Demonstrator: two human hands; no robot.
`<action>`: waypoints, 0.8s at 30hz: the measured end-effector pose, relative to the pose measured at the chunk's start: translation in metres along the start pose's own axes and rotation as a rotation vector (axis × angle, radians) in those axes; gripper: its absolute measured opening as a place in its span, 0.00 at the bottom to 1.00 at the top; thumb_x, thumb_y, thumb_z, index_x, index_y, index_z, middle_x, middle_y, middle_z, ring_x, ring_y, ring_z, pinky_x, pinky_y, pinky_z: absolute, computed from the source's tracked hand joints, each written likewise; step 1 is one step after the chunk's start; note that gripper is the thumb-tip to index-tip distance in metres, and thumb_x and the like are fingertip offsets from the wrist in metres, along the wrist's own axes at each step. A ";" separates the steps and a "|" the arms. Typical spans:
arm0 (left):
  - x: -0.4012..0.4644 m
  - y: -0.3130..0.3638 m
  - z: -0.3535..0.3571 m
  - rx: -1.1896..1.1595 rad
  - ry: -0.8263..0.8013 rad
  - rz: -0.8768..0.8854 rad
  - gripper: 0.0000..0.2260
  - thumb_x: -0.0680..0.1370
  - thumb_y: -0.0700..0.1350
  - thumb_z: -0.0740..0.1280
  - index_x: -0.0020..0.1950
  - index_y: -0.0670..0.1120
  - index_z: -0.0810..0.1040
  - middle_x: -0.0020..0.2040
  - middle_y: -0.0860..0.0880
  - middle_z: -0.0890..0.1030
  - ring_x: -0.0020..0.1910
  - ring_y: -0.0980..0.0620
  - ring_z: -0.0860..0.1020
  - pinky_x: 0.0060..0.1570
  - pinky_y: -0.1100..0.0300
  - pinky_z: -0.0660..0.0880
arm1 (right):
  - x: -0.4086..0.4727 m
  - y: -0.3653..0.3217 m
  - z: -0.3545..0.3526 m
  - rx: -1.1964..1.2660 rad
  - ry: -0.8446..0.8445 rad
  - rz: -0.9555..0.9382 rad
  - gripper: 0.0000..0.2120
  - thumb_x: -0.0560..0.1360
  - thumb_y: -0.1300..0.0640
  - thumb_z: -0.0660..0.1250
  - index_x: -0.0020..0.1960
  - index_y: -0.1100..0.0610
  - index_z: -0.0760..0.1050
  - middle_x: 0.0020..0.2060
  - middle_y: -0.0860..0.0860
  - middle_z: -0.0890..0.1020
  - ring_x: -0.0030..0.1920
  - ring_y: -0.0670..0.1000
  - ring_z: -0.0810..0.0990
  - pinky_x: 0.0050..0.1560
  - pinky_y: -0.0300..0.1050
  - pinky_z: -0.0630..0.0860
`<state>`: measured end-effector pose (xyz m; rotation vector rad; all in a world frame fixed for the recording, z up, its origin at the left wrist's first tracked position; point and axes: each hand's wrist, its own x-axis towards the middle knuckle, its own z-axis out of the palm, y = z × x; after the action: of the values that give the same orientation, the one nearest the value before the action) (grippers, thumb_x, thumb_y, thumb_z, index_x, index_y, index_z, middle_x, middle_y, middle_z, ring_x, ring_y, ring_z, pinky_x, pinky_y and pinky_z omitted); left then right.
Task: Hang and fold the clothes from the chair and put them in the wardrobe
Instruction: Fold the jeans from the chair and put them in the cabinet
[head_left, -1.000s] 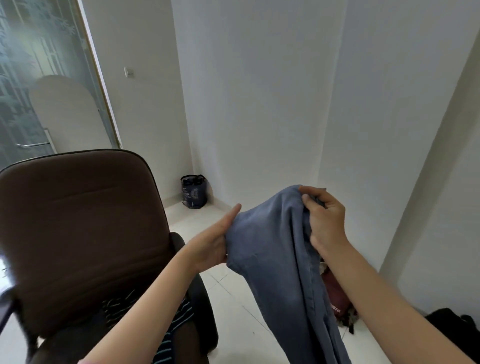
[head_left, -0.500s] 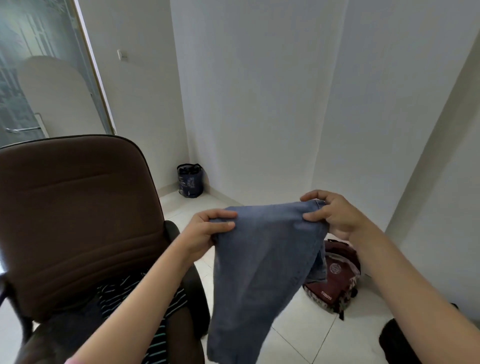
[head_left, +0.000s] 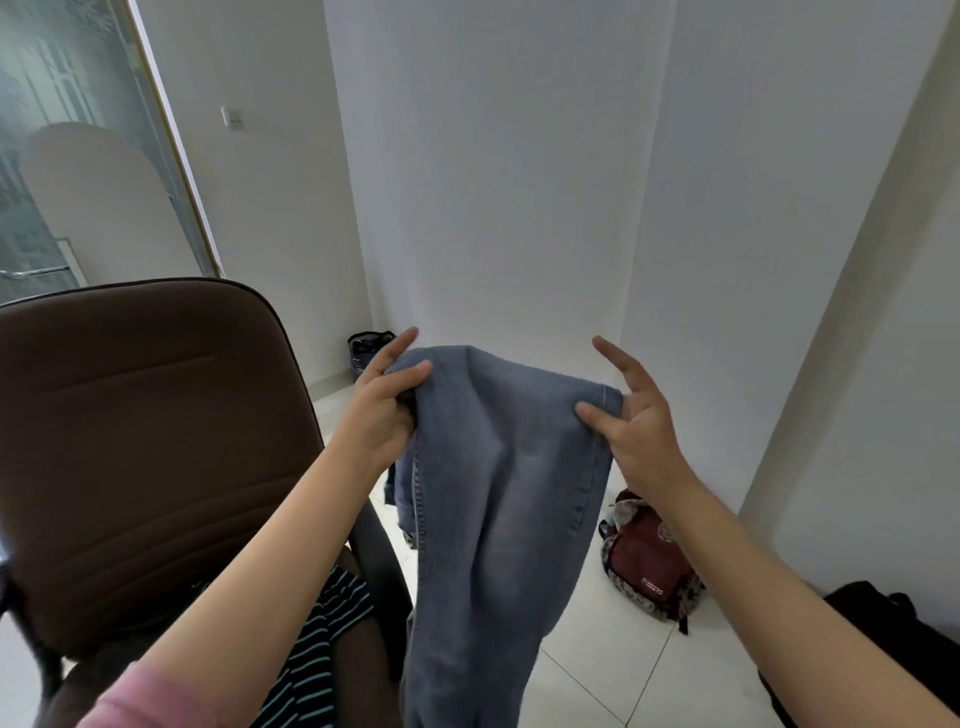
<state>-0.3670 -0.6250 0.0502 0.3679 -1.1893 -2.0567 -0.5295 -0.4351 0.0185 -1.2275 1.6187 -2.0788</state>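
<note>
White walls meet in a corner ahead of me, above a pale tiled floor (head_left: 613, 670). I hold the blue jeans (head_left: 498, 493) up in the air between both hands, their legs hanging down past the bottom edge of view. My left hand (head_left: 382, 410) pinches one upper corner of the denim, thumb over the cloth, forefinger pointing out. My right hand (head_left: 631, 415) pins the other corner with its thumb while the other fingers spread straight. To my left stands the brown office chair (head_left: 145, 441), a striped garment (head_left: 317, 649) lying on its seat. On the floor by the wall sits a red backpack (head_left: 649, 566), and a dark bag (head_left: 366, 345) rests in the far corner
</note>
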 end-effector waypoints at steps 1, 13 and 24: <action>-0.002 -0.002 -0.004 -0.012 -0.017 0.017 0.26 0.75 0.31 0.63 0.70 0.50 0.68 0.57 0.48 0.78 0.55 0.51 0.78 0.54 0.58 0.78 | 0.004 -0.006 0.002 0.104 0.050 0.039 0.29 0.73 0.72 0.67 0.64 0.43 0.73 0.59 0.53 0.80 0.56 0.53 0.80 0.63 0.59 0.73; -0.009 -0.016 -0.013 0.196 0.013 -0.076 0.24 0.72 0.28 0.67 0.66 0.43 0.74 0.51 0.43 0.81 0.49 0.47 0.80 0.46 0.60 0.81 | -0.006 -0.006 -0.007 -0.508 -0.223 -0.115 0.22 0.73 0.68 0.68 0.61 0.46 0.74 0.53 0.34 0.79 0.55 0.38 0.77 0.59 0.32 0.72; -0.011 -0.019 -0.012 0.266 -0.080 -0.138 0.14 0.72 0.31 0.67 0.52 0.46 0.82 0.43 0.49 0.85 0.41 0.51 0.82 0.40 0.62 0.80 | 0.001 -0.013 -0.017 -0.094 0.010 -0.004 0.15 0.69 0.69 0.72 0.48 0.51 0.80 0.44 0.39 0.82 0.45 0.42 0.79 0.47 0.37 0.78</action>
<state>-0.3612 -0.6186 0.0268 0.5104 -1.5303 -2.0486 -0.5383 -0.4197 0.0298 -1.2519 1.7387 -2.0354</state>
